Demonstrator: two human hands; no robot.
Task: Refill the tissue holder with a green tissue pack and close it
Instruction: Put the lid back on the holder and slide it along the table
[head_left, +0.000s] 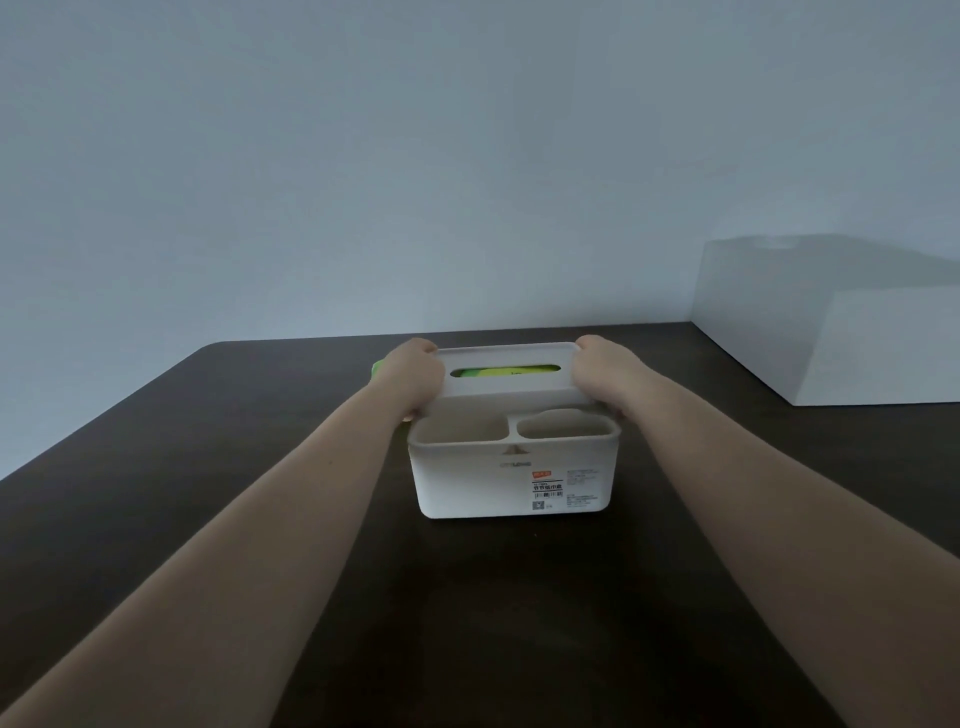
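A white tissue holder (514, 483) stands in the middle of a dark table, with two open compartments along its near side and a printed label on its front. Its white lid (511, 391) with an oval slot lies over the rear section. A green tissue pack (498, 372) shows through the slot. A bit of green (375, 368) also peeks out behind my left hand. My left hand (415, 376) grips the lid's left end. My right hand (605, 371) grips the right end. Whether the lid is seated flat I cannot tell.
The dark wooden table (260, 493) runs to a rounded far-left corner and a pale wall behind. A large white box (872, 358) sits at the back right, close to the holder's right side.
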